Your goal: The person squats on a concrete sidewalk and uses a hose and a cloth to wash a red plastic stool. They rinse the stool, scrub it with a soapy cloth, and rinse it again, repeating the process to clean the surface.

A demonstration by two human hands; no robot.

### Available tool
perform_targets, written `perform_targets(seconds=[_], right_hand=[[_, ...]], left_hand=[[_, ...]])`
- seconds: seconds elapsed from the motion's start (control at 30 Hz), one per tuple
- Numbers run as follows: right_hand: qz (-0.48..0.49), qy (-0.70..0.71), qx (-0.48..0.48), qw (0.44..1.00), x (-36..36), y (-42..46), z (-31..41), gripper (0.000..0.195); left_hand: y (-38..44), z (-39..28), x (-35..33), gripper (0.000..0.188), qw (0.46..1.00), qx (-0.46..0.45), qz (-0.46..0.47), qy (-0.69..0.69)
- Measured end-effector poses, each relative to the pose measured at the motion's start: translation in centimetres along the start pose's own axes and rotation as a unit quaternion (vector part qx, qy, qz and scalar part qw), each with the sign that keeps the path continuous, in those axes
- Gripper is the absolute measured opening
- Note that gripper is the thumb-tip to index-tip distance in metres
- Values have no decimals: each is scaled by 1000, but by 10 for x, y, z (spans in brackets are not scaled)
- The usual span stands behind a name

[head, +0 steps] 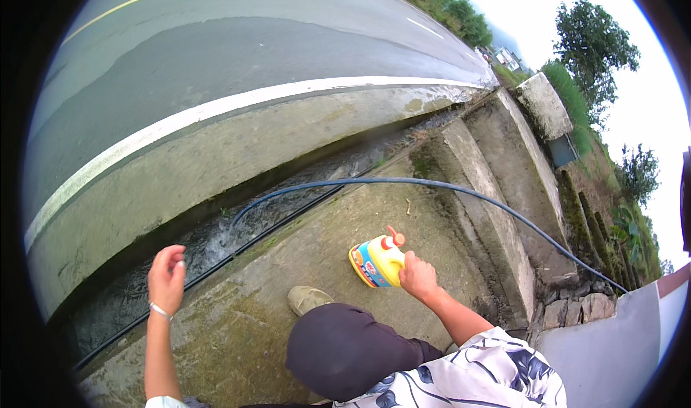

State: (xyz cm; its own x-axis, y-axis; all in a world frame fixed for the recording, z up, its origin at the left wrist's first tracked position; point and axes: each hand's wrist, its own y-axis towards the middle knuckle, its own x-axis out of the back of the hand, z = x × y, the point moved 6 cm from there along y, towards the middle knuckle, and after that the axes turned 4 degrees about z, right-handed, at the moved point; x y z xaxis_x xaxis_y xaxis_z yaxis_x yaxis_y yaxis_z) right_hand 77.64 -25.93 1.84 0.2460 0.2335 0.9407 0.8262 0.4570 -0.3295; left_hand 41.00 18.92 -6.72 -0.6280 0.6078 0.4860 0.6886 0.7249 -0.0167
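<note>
My right hand grips the handle of a yellow plastic jug with a red pump top and a blue and orange label bearing writing. The jug is tilted above the concrete slab, in front of my knee; whether its base touches the slab is unclear. My left hand, with a silver-coloured bracelet at the wrist, is raised at the left near the edge of the water channel. Its fingers are loosely bent, and nothing shows in them.
A blue hose arches over the slab and down into the flowing water. Along the channel's near edge runs a black pipe. Concrete steps rise at the right. Beyond the channel lies a paved road. My shoe rests on the slab.
</note>
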Motion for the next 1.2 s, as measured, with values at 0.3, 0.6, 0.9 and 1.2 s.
perform_targets(seconds=[0.3, 0.6, 0.9, 1.2], right_hand=[[127, 469, -36, 873, 14, 48, -22, 77], [33, 511, -68, 856, -17, 81, 8, 66], [-25, 413, -30, 910, -26, 90, 1, 53], [0, 343, -30, 939, -8, 83, 12, 47]], left_hand=[[66, -173, -269, 37, 752, 106, 303, -576], [62, -187, -393, 47, 543, 280, 267, -745], [54, -210, -449, 49, 489, 300, 331, -749], [55, -194, -453, 43, 444, 304, 287, -792]])
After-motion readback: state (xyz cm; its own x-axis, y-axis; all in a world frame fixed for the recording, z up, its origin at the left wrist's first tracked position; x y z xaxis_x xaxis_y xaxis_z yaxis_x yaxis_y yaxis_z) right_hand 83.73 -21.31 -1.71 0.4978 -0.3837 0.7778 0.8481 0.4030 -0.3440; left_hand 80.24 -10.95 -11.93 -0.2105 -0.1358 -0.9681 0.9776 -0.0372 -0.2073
